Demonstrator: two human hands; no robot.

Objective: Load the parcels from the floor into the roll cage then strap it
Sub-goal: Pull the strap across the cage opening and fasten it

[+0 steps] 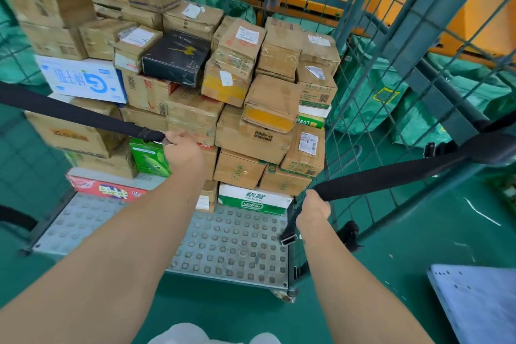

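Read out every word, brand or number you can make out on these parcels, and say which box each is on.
"怡寶" and "C'estbon": on the white-green box, bottom row.
Blurred: large upside-down characters on the blue-white box.
Unreadable: upside-down characters on the red box.
Too blurred: two printed lines on the brown box.
Too small: the shipping labels.

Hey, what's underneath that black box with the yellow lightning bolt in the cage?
The black box with the yellow lightning bolt sits tilted on a brown cardboard carton with red print and a barcode. That carton's top and whatever lies behind it are covered.
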